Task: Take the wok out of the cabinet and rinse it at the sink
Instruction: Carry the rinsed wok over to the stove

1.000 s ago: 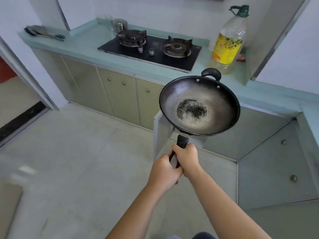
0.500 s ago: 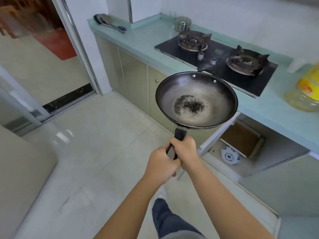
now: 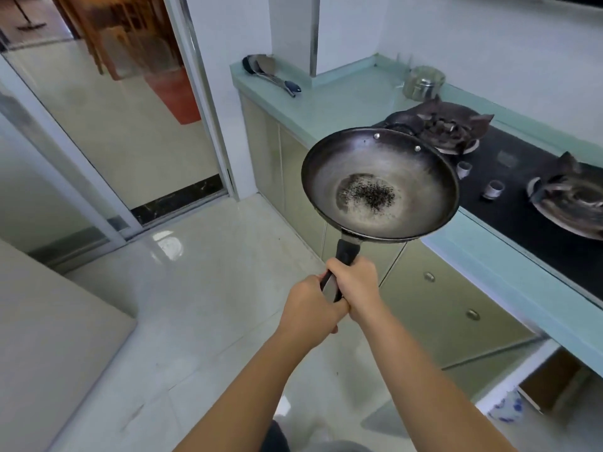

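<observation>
I hold a dark round wok (image 3: 381,184) level in front of me, over the floor and the counter's front edge. Its grey inside has a black speckled patch at the bottom. Both hands grip its black handle (image 3: 346,252): my right hand (image 3: 355,285) higher up, my left hand (image 3: 310,305) just below it. The open cabinet (image 3: 538,383) is at the lower right, with a blue-and-white dish (image 3: 505,409) inside. No sink is in view.
A pale green counter (image 3: 332,102) runs along the right with a black gas hob (image 3: 509,177), a steel pot (image 3: 422,81) and utensils (image 3: 270,75). A sliding glass door (image 3: 107,132) stands at the left. The tiled floor (image 3: 202,275) lies ahead.
My view has swung left: the open cabinet slid to the lower right, the oil bottle left the frame and the doorway came in. The wok stays held out in both hands.
</observation>
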### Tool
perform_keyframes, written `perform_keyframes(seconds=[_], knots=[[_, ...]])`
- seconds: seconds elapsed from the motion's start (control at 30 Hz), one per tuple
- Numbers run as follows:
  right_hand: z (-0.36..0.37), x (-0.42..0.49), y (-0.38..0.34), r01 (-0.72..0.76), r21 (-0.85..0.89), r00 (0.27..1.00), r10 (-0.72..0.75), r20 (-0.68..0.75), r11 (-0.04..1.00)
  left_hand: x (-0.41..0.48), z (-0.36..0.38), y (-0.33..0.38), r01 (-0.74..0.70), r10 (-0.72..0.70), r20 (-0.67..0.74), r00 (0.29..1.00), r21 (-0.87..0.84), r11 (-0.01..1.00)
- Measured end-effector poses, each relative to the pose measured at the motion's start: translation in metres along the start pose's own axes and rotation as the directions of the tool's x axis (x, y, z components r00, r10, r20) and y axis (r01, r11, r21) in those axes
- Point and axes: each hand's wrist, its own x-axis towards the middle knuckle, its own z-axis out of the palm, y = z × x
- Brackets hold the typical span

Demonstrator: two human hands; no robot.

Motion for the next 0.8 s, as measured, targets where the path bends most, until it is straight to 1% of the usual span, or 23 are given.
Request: perform_keyframes(seconds=[0.13,0.3,0.47,0.6,0.7,0.8], knots=[[0.029,0.047,-0.018,-0.012,0.001,1.0,0.012,0.007,1.0,0.05,-0.025,0.005,-0.016,0.016,0.005,1.0,0.018,1.0],[0.075,0.108,-0.045,-0.037,-0.008,0.999,0.037,-0.028,0.999,0.124,-0.067,0.009,-0.019,0.018,0.044,0.999,0.02,1.0],[0.124,0.17,-0.086,-0.068,0.023,0.996,0.069,-0.057,0.997,0.203,-0.115,0.024,-0.05,0.046,0.089,0.995,0.042,0.998],[0.151,0.214,-0.114,-0.053,0.014,0.993,0.054,-0.109,0.998,0.257,-0.145,0.037,-0.035,0.029,0.127,0.992,0.051,0.998],[0.163,0.245,-0.13,-0.048,-0.001,0.989,0.048,-0.143,0.999,0.292,-0.159,0.047,-0.05,0.042,0.148,0.988,0.045,0.998],[0.17,0.276,-0.143,-0.07,0.014,0.98,0.071,-0.184,0.997,0.323,-0.167,0.058,-0.07,0.063,0.179,0.982,0.032,0.997]])
